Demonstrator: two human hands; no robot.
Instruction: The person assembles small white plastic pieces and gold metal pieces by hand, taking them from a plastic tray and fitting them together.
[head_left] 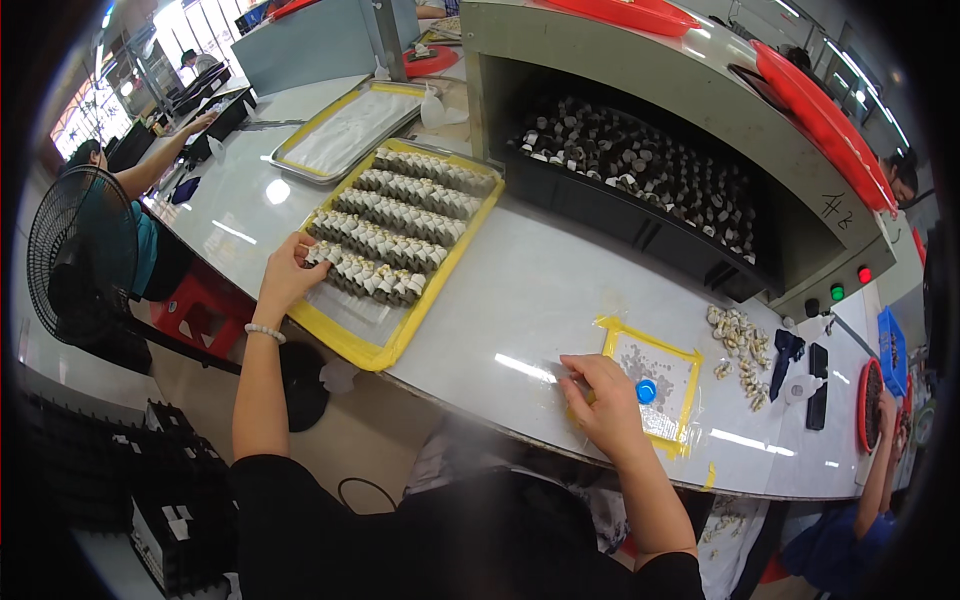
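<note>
Rows of small folded white-and-dark pieces stand on a tray with a yellow taped rim. My left hand reaches over the tray's left edge, thumb and forefinger closed around the end piece of the nearest row. Above the table, my right hand has its fingers curled together; something yellowish shows faintly between them, too small to name. Just right of it lies a square pad bordered in yellow tape, with grey smudges and a round blue cap.
Behind the table, an open-fronted machine holds a black bin of small dark-and-white pieces. Loose pale pieces lie at the right. Another yellow-edged tray sits at the back left. A fan and co-workers are nearby.
</note>
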